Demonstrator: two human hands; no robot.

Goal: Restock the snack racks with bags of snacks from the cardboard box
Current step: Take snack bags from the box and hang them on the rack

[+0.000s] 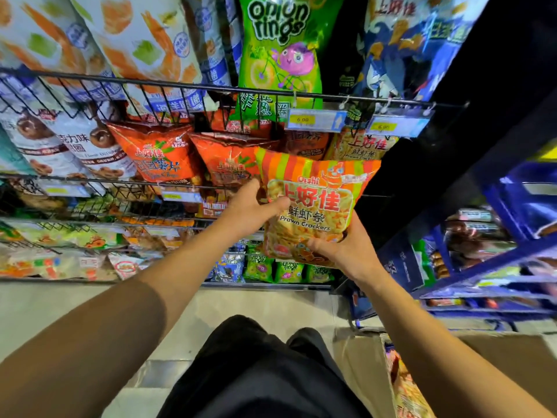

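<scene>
A prawn cracker bag (310, 206) is held up in front of the wire snack rack (180, 82), level with the middle tier. It is gripped by both hands: the left hand (250, 209) is curled on its left edge with the thumb pressed over the front, and the right hand (346, 245) is closed round its lower right corner.

The matching prawn cracker stock (361, 146) is seen just behind and right, under a yellow price tag (383, 127). Judged best: the bag should be tipped top-first over the rack wire and slid in upright, label outward, without crushing the orange chip bags (162, 155) beside it.

The cardboard box (376, 372) is cut off at the lower right; its contents are barely made out. How much room is left in the slot is hidden by the held bag. The lower tiers are blurred.
</scene>
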